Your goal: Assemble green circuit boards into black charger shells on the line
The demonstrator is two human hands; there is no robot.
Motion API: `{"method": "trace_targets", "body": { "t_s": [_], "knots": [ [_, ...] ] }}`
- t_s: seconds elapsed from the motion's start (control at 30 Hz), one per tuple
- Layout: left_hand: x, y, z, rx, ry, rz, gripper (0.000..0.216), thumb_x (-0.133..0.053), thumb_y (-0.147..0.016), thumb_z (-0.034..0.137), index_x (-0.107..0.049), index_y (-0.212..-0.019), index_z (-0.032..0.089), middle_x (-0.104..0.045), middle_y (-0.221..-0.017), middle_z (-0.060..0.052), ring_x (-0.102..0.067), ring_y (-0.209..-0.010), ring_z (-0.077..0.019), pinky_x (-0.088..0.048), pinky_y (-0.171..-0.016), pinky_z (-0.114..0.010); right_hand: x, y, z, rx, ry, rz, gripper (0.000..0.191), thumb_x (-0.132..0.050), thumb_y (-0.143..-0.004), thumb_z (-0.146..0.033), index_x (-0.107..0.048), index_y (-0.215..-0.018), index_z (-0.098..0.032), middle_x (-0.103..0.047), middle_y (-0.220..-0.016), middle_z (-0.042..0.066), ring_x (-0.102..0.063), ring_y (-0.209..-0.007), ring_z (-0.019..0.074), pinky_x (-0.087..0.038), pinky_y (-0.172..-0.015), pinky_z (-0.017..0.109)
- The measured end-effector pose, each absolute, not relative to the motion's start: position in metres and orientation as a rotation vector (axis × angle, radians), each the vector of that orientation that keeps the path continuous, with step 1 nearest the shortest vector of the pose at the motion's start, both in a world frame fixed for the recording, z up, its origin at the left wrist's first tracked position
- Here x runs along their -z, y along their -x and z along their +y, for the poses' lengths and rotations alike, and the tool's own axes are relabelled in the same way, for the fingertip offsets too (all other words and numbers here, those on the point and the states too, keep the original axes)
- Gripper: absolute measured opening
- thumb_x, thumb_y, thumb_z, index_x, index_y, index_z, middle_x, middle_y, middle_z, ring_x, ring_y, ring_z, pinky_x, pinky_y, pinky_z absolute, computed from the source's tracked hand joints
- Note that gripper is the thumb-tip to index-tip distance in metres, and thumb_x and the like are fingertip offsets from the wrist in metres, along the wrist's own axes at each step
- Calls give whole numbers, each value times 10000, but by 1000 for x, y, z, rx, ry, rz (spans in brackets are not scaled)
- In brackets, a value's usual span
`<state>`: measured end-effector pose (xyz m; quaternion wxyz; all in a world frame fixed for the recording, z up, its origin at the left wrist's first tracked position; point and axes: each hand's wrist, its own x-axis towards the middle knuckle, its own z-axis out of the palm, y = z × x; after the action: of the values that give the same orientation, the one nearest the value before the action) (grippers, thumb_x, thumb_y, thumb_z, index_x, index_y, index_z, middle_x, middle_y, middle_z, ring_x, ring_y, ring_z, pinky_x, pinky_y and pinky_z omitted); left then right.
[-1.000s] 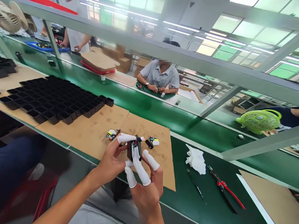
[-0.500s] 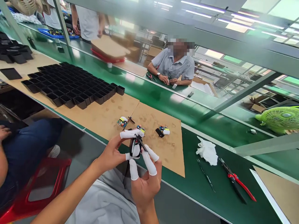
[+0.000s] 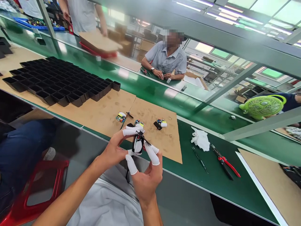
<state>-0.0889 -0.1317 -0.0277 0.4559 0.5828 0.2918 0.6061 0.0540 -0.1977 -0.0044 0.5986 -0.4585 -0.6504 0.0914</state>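
My left hand (image 3: pixel 115 149), wearing white finger cots, grips a small black plastic housing (image 3: pixel 134 144) with a white part and wiring inside. A thin black strip (image 3: pixel 146 140) juts from the housing's top toward the right. My right hand (image 3: pixel 148 179), also in finger cots, has its thumb at the housing's lower edge and its fingers by the strip's end; the exact contact is partly hidden. Just beyond my hands lie small circuit boards: one (image 3: pixel 121 117) at the left, one (image 3: pixel 138 123) partly behind my left fingers, and one (image 3: pixel 161 122) with a black piece at the right.
Rows of black open boxes (image 3: pixel 63 81) cover the left of the cardboard (image 3: pixel 164 141). A crumpled white cloth (image 3: pixel 200 139), tweezers (image 3: pixel 199 159) and red-handled pliers (image 3: pixel 225 162) lie to the right. Across the bench sits a person (image 3: pixel 166 59); a green fan (image 3: pixel 263 106) stands far right.
The view has shifted, so the bench things sit further left and higher. My right thumb has moved in against the housing's lower edge; my left hand keeps its hold.
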Motion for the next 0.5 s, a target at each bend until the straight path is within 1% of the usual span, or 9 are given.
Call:
{"method": "trace_targets", "body": {
  "t_s": [0.1,0.23,0.33,0.4,0.5],
  "knots": [
    [24,90,-133,-1531,-1469,698,494,-903,-849,177,-788,-1325,242,-741,-1473,-128,-694,-1427,-322,-565,-1259,-491,5,-52,-197,-178,1048,-1518,588,-871,-947,-168,-680,-1483,-317,-734,-1318,113,-774,-1136,266,-726,-897,431],
    [19,92,-133,-1566,-1535,682,559,-874,-838,108,-777,-1365,267,-758,-1437,-114,-701,-1405,-313,-568,-1248,-483,5,-50,-193,-66,1009,-1519,532,-851,-955,-100,-729,-1418,-331,-744,-1312,109,-786,-1156,275,-731,-902,448],
    [19,93,-132,-1576,-1572,705,621,-850,-834,63,-753,-1410,272,-745,-1465,-115,-693,-1418,-313,-564,-1250,-482,7,-50,-190,-79,968,-1498,479,-818,-972,-78,-754,-1378,-324,-753,-1297,104,-786,-1153,265,-728,-898,434],
    [20,93,-131,-1578,-1592,729,649,-836,-832,45,-737,-1430,276,-732,-1487,-112,-685,-1429,-311,-562,-1249,-480,9,-49,-189,-163,988,-1444,423,-797,-994,-107,-754,-1366,-304,-762,-1268,101,-777,-1155,260,-720,-907,429],
    [20,93,-131,-1569,-1635,755,648,-820,-836,37,-734,-1431,280,-729,-1483,-109,-687,-1418,-306,-569,-1231,-474,10,-47,-186,-265,1085,-1317,293,-821,-995,-198,-769,-1278,-252,-766,-1178,95,-769,-1104,255,-709,-899,425]
  ]
}}
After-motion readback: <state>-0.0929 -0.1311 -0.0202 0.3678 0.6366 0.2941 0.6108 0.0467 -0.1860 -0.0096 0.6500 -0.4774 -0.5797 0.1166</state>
